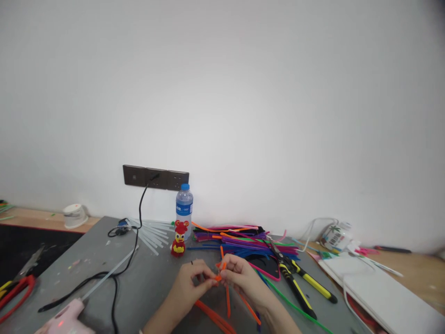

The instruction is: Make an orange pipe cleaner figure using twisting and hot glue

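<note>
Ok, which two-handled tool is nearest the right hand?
The pliers with yellow-and-black handles, lying to the right of the right hand. The red-handled scissors are at the far left edge, beyond the left hand.

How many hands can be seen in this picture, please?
2. The left hand is at the bottom centre, pinching an orange pipe cleaner piece; the right hand is just beside it, also holding orange pipe cleaner. Some fingers are partly hidden.

Both bare forearms (166, 314) slant inward from the lower edge; the bare left hand (191, 283) and bare right hand (245, 280) nearly meet, fingers (233, 261) bent, each thumb (231, 276) pinching inward.
</note>
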